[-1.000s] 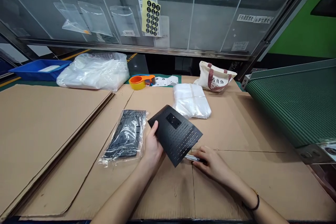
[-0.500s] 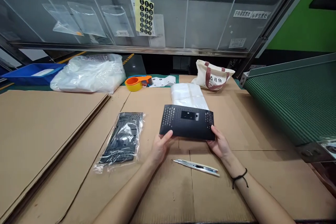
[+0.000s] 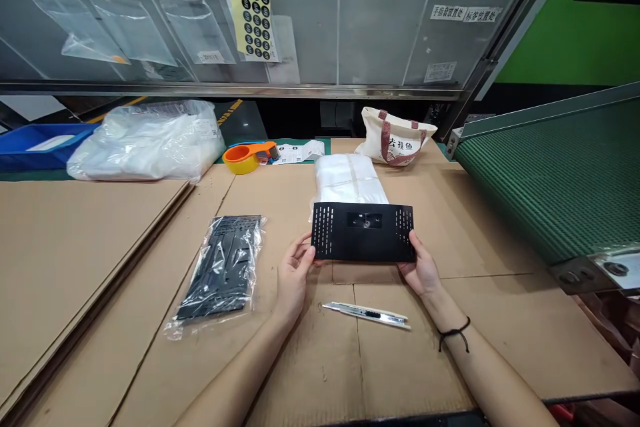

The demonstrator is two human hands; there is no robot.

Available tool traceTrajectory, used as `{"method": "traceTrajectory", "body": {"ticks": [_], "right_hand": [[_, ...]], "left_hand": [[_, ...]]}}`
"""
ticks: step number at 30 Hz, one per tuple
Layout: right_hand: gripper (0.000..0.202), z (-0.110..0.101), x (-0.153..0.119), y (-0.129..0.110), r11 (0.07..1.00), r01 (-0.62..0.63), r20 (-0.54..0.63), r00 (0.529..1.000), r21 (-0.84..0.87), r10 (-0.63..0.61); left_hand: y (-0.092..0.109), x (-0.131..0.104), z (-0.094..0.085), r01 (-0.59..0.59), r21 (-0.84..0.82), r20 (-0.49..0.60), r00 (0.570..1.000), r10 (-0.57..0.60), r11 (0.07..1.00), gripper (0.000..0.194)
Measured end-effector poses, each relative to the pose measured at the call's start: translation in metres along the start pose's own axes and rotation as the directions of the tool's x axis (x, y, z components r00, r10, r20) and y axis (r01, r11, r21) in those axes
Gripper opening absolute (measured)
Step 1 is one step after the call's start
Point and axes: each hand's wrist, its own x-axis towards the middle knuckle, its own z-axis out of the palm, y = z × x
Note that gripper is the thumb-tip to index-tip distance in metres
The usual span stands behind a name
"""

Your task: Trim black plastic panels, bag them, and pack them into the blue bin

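Note:
A flat black slotted panel [image 3: 363, 240] is held up between my two hands, with rows of small slots at both ends and a recessed rectangle near its top edge. My left hand [image 3: 296, 268] grips its lower left corner, thumb in front. At the lower right edge, my right hand [image 3: 421, 268] pinches it, with some fingers hidden behind. Below the panel a utility knife [image 3: 367, 314] lies on the cardboard. To the left rests a clear plastic bag [image 3: 220, 270] with black slotted parts inside. A stack of white plastic bags [image 3: 350, 177] lies behind the panel, partly covered by it.
Cardboard sheets [image 3: 75, 247] are layered at the left. Along the back are a blue tray [image 3: 30, 153], a large plastic bundle [image 3: 150, 140], a tape dispenser [image 3: 245, 158] and a cloth bag [image 3: 395, 138]. A green conveyor belt [image 3: 555, 173] runs at the right.
The panel has been levelled and turned to face me more squarely. My left hand has shifted from the bottom edge to the left corner. The camera view has turned slightly right.

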Motion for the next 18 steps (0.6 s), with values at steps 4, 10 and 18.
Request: {"method": "traceTrajectory", "body": {"ticks": [4, 10, 18], "right_hand": [[0.020, 0.0012, -0.0008, -0.0019, 0.999, -0.018, -0.020, 1.000, 0.034, 0.019], [0.011, 0.0061, -0.0016, -0.0050, 0.995, -0.045, -0.049, 0.998, 0.093, 0.050], [0.009, 0.0049, -0.0003, -0.0073, 0.991, -0.051, -0.027, 0.998, 0.126, 0.055]], "left_hand": [[-0.0017, 0.0000, -0.0011, -0.008, 0.010, -0.001, 1.000, 0.008, 1.000, 0.041], [-0.0018, -0.0022, -0.0017, -0.042, 0.045, 0.068, 0.997, 0.039, 0.998, 0.047], [-0.0081, -0.0033, -0.0018, -0.063, 0.092, 0.188, 0.981, 0.044, 0.994, 0.069]]}}
